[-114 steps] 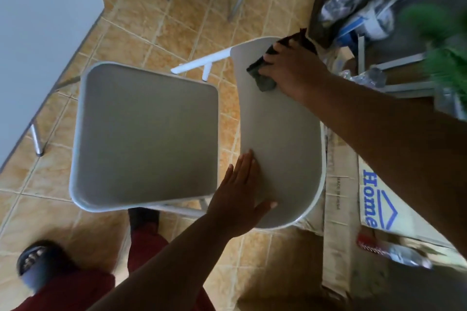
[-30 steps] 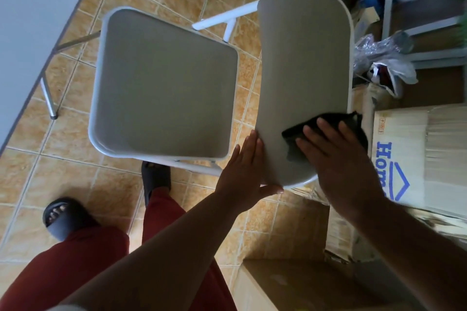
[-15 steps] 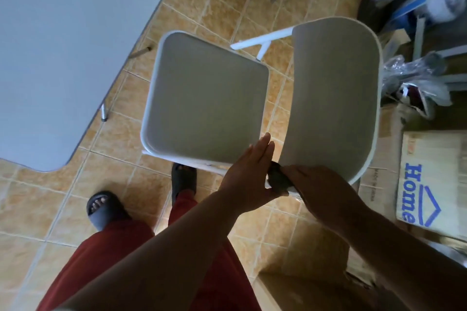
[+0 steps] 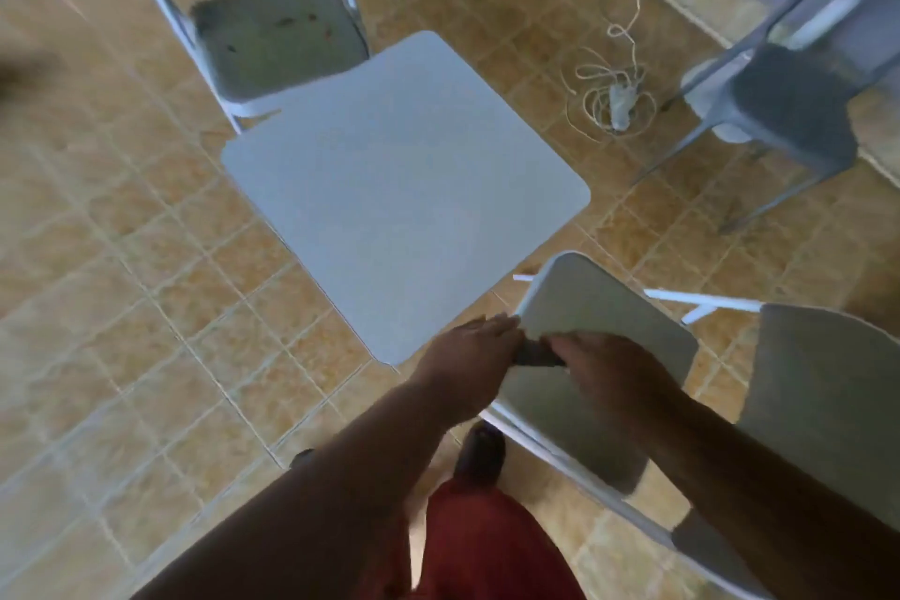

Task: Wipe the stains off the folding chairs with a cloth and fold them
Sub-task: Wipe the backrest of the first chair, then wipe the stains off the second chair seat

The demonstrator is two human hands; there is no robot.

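Observation:
The white folding chair's seat (image 4: 613, 322) is at the lower right, with its backrest (image 4: 828, 409) further right. My right hand (image 4: 613, 375) lies on the seat's near corner, closed on a dark cloth (image 4: 538, 359). The outstretched fingertips of my left hand (image 4: 467, 356) reach the cloth and the seat's edge; whether they grip it is hidden. At the back left stands a second folding chair (image 4: 277, 29), its grey seat marked with dark stains.
A grey square table (image 4: 404, 190) fills the middle, its near corner just beyond my left hand. A third grey chair (image 4: 789, 107) stands at the far right. A coiled white cord (image 4: 613, 97) lies on the tan tiled floor. My red trousers and a dark sandal (image 4: 479, 453) are below.
My right hand carried the cloth from the backrest down to the seat's near corner, and my left hand left the backrest to meet it. My view swung up to the table and other chairs.

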